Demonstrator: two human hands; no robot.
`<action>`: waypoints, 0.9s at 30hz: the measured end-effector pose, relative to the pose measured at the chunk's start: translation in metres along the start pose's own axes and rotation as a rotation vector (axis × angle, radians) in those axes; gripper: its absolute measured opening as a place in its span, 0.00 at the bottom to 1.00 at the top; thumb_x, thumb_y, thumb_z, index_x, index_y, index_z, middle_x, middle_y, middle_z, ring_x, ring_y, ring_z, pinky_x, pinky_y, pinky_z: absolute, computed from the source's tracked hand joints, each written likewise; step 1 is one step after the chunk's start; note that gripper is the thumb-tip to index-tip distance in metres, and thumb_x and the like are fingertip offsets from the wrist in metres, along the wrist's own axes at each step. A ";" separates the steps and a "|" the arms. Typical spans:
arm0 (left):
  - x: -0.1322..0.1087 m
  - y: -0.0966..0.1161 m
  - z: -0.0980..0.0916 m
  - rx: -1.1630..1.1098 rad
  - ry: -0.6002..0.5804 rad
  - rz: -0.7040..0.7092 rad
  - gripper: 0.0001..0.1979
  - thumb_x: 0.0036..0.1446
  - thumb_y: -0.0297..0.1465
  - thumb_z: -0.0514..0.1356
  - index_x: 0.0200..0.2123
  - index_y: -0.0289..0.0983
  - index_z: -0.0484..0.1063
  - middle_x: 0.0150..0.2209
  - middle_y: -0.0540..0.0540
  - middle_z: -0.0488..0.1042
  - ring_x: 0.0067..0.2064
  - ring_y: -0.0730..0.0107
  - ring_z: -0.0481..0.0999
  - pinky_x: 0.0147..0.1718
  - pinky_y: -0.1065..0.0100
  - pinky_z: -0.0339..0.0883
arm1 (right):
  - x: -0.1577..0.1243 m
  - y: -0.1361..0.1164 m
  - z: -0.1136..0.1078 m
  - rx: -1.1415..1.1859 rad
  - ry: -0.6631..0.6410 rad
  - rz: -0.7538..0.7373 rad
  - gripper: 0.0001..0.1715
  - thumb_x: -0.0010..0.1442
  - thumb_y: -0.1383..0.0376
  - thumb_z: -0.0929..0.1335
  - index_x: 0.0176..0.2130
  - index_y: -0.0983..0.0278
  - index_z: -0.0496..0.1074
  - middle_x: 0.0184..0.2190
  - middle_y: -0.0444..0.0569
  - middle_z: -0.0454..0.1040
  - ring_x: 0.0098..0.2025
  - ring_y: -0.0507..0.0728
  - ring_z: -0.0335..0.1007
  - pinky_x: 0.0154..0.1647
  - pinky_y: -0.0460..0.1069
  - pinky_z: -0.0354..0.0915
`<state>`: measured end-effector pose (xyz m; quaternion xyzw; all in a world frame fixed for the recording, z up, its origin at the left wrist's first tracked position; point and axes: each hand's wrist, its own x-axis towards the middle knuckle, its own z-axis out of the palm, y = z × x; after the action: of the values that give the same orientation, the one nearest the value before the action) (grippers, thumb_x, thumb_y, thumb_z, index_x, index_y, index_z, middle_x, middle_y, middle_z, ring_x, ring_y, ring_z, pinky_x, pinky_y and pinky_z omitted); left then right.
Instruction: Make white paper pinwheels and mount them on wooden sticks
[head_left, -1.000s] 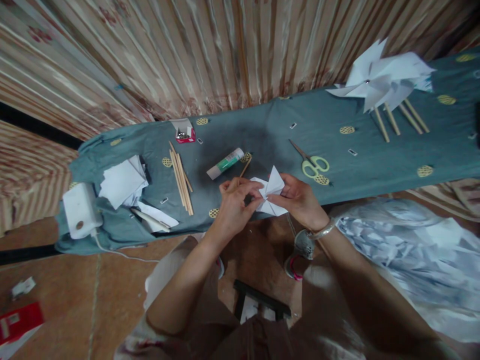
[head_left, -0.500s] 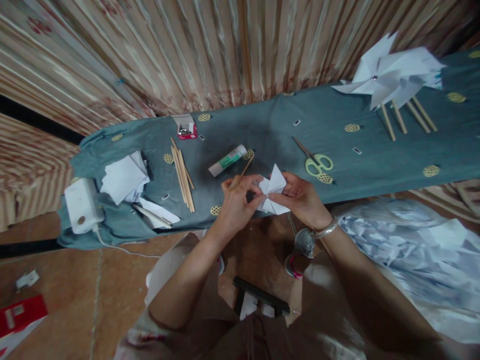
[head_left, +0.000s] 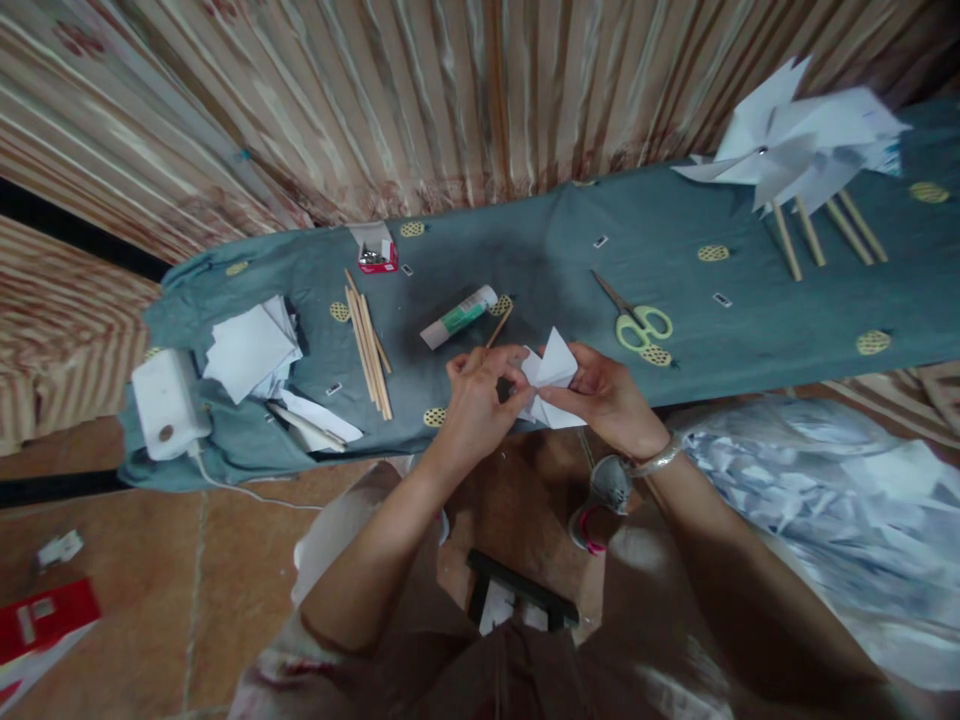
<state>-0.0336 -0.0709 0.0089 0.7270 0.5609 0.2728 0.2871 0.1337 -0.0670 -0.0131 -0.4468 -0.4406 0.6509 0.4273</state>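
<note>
A: Hands?

B: Both busy. Left hand (head_left: pixel 480 395): thumb and fingertips pinching one side of a small white paper pinwheel head (head_left: pixel 556 368). Right hand (head_left: pixel 609 402): thumb on top of the opposite side, fingers behind.

A: Where's the piece?

B: Between the two hands, at the desk's (head_left: pixel 547 240) near edge. One pointed flap stands up.

A: Why two-sided?

B: My reading: loose folds would spring open, so each hand pins down a part near the centre. Whether a pin is in there, cannot tell; fingers cover it.

A: That lone stick (head_left: pixel 500 325)?

B: Pokes out beyond the left fingers. Held or just lying there, cannot tell.

A: Supplies?

B: Glue stick (head_left: pixel 459 317) and green-handled scissors (head_left: pixel 643 328) just past the hands, probably for easy reach. Wooden sticks (head_left: pixel 367 352) bunched beside an open red box (head_left: pixel 379 258) of small metal bits; paper stack (head_left: pixel 251 350) farther left. Assembled pinwheels (head_left: pixel 795 140) lie at the far right, likely parked out of the way.

A: Surface, room?

B: Teal pineapple-print cloth (head_left: pixel 787 335), rumpled at the left end under a white corded device (head_left: pixel 169 405). Striped curtain (head_left: pixel 450 100) behind. Brown tiled floor (head_left: pixel 150 560); clear bag (head_left: pixel 817 500) of paper pieces at the right.
</note>
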 end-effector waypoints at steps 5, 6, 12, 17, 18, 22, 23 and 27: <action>0.000 0.000 0.002 0.006 0.002 0.004 0.16 0.54 0.27 0.62 0.47 0.40 0.68 0.32 0.53 0.79 0.47 0.63 0.72 0.50 0.59 0.50 | -0.001 0.000 0.001 -0.029 -0.007 -0.017 0.25 0.44 0.60 0.77 0.42 0.61 0.70 0.34 0.44 0.76 0.35 0.55 0.73 0.39 0.51 0.70; 0.000 0.000 0.002 0.006 0.000 0.005 0.16 0.54 0.27 0.62 0.47 0.40 0.68 0.32 0.53 0.79 0.47 0.63 0.72 0.50 0.59 0.50 | -0.001 0.000 0.001 -0.033 -0.005 -0.015 0.25 0.45 0.60 0.77 0.42 0.61 0.69 0.34 0.44 0.77 0.35 0.55 0.73 0.38 0.51 0.70; -0.002 0.003 -0.001 0.018 0.053 0.029 0.16 0.53 0.31 0.64 0.46 0.41 0.69 0.43 0.49 0.78 0.50 0.61 0.71 0.51 0.58 0.53 | 0.001 -0.002 0.003 0.036 0.075 0.021 0.25 0.42 0.59 0.78 0.39 0.61 0.71 0.30 0.43 0.78 0.29 0.54 0.73 0.32 0.50 0.69; -0.002 -0.002 -0.003 -0.164 0.273 -0.030 0.27 0.45 0.37 0.69 0.49 0.40 0.67 0.51 0.44 0.72 0.55 0.57 0.68 0.53 0.57 0.57 | 0.006 -0.011 0.001 0.148 0.208 0.033 0.22 0.39 0.60 0.79 0.35 0.60 0.72 0.26 0.41 0.78 0.24 0.54 0.71 0.26 0.49 0.69; -0.002 -0.004 0.000 -0.258 0.293 -0.079 0.30 0.43 0.38 0.70 0.51 0.41 0.66 0.52 0.43 0.72 0.54 0.57 0.68 0.53 0.57 0.58 | 0.006 -0.014 0.001 0.165 0.216 0.037 0.22 0.39 0.60 0.79 0.35 0.60 0.72 0.25 0.42 0.78 0.23 0.54 0.71 0.26 0.49 0.69; 0.001 -0.006 0.014 -0.762 0.103 -0.301 0.29 0.41 0.42 0.70 0.47 0.37 0.71 0.46 0.42 0.75 0.47 0.61 0.74 0.45 0.62 0.66 | 0.006 -0.017 0.005 0.181 0.217 0.036 0.24 0.38 0.60 0.78 0.36 0.61 0.72 0.25 0.42 0.78 0.22 0.52 0.69 0.24 0.48 0.67; 0.001 -0.004 0.018 -0.863 0.044 -0.331 0.27 0.40 0.42 0.70 0.43 0.37 0.73 0.43 0.42 0.77 0.44 0.62 0.74 0.44 0.63 0.66 | 0.006 -0.016 0.006 0.174 0.216 0.033 0.25 0.38 0.60 0.78 0.36 0.62 0.72 0.25 0.42 0.78 0.22 0.52 0.69 0.23 0.47 0.66; 0.004 0.002 0.025 -1.057 0.022 -0.396 0.19 0.35 0.41 0.72 0.30 0.36 0.76 0.32 0.48 0.77 0.35 0.69 0.73 0.39 0.67 0.66 | 0.006 -0.013 0.011 0.162 0.198 0.033 0.23 0.39 0.61 0.78 0.35 0.62 0.71 0.25 0.41 0.78 0.22 0.51 0.70 0.23 0.46 0.64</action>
<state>-0.0136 -0.0703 -0.0061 0.3624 0.4767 0.4651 0.6520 0.1239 -0.0607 0.0004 -0.4799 -0.3348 0.6440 0.4928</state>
